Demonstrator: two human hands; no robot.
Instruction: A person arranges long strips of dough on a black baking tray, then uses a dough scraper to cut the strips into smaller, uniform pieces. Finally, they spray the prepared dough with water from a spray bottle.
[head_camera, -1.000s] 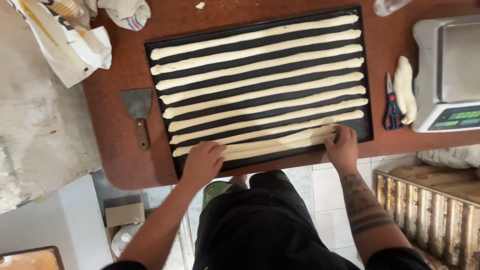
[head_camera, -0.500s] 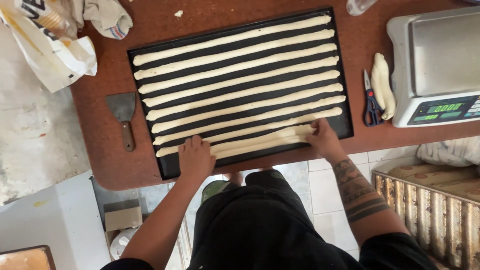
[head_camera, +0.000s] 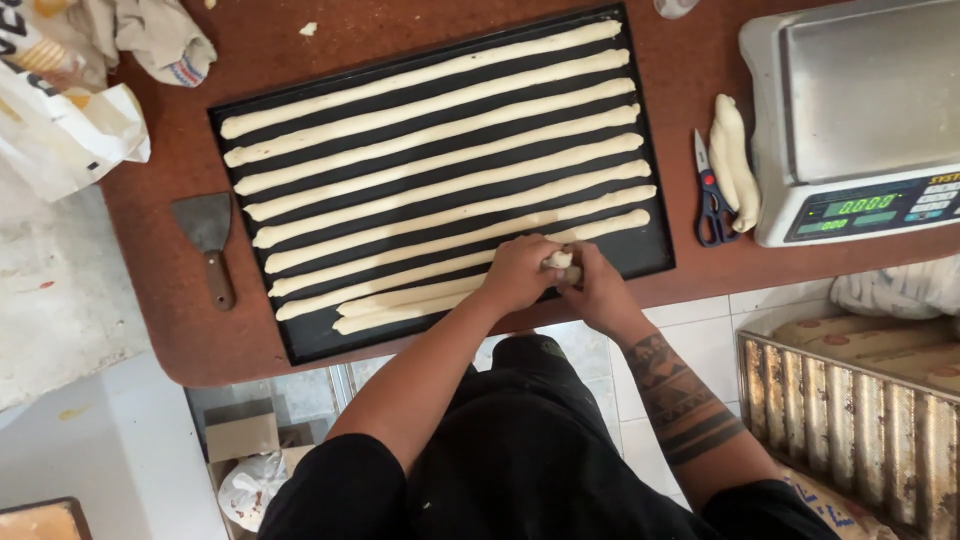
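A black baking tray (head_camera: 640, 268) lies on the reddish-brown table, holding several long thin dough strips (head_camera: 430, 135) in parallel rows. My left hand (head_camera: 520, 272) and my right hand (head_camera: 595, 287) meet over the tray's near right part. Both pinch the right end of the nearest dough strip (head_camera: 400, 308), and a small lump of it (head_camera: 560, 261) shows between the fingers. The rest of that strip runs left along the tray's front edge.
A metal scraper with a wooden handle (head_camera: 208, 245) lies left of the tray. Blue-handled scissors (head_camera: 712, 195) and a dough piece (head_camera: 735, 160) sit to the right beside a digital scale (head_camera: 850, 120). Crumpled bags (head_camera: 60, 110) at top left; a corrugated metal tray (head_camera: 850, 420) lower right.
My hands were spread at the two ends of the nearest strip. The left hand moved right to join the right hand, and both now grip the strip's right end.
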